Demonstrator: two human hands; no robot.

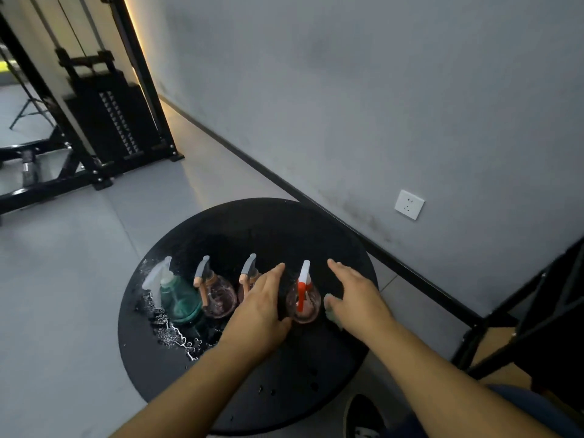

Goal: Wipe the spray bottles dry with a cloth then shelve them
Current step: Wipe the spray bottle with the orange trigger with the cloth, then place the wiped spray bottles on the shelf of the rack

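Table: round black table (pixel 252 222) near a grey wall, wet on its left side with beads and streaks of water (pixel 170 333).
Bottles: four spray bottles stand upright in a row across the table, nozzles pointing away from the person.
Green bottle (pixel 180 298): far left of the row, white trigger head, standing next to the water.
Pink bottle, second (pixel 219 297): grey and orange trigger head, just beside the green bottle.
Pink bottle, third (pixel 249 276): grey and orange head; its body is mostly hidden behind the left hand.
Red-trigger bottle (pixel 303 300): right end of the row, white and red head, standing between the two hands.
Left hand (pixel 262 308): fingers straight and together, extended over the table just left of the red-trigger bottle; gripping nothing.
Right hand (pixel 357 295): fingers extended forward, just right of the red-trigger bottle; a pale cloth (pixel 331 308) shows under the palm, and whether the thumb pinches it cannot be told.
Shelf: black metal frame (pixel 518 314) at right, close to the table.
Surroundings: white wall socket (pixel 409 204); black gym machine (pixel 107 115) at upper left.
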